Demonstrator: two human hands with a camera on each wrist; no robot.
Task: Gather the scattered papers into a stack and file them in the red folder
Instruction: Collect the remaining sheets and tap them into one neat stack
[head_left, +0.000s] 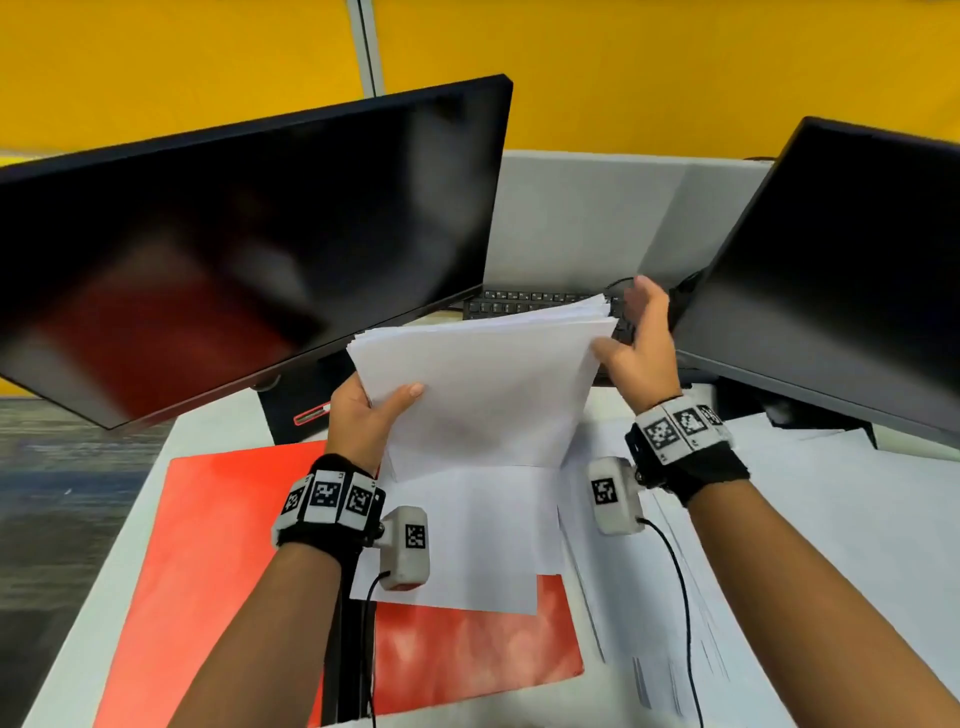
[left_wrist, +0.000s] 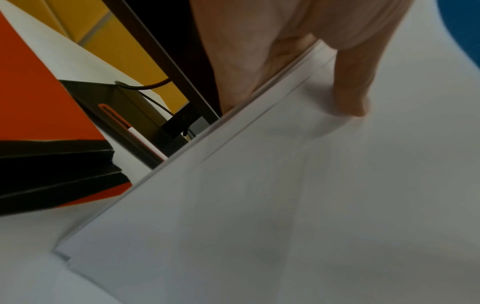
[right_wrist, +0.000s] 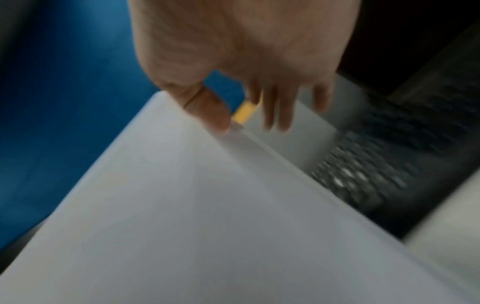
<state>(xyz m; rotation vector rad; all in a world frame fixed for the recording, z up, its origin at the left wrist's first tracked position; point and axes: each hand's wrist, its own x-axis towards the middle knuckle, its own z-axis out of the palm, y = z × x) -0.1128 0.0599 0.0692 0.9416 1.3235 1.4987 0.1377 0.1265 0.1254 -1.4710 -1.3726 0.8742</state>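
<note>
While left hand (head_left: 363, 415) pinches paper stack (head_left: 483, 384), right hand (head_left: 636, 348) fingers spread (no legible writing).

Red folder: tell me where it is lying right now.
In the head view the flat red folder lies on the white desk at lower left, under the left forearm, in front of the left black monitor, with a white sheet overlapping its right part.

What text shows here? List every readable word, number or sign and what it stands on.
No words or numbers can be read.
Wristbands: black-and-white square code markers, no letters.
Loose sheets on the desk: faint printed lines, too small to read.
Held stack of papers: blank top sheet.
Keyboard: key legends too blurred.
</note>
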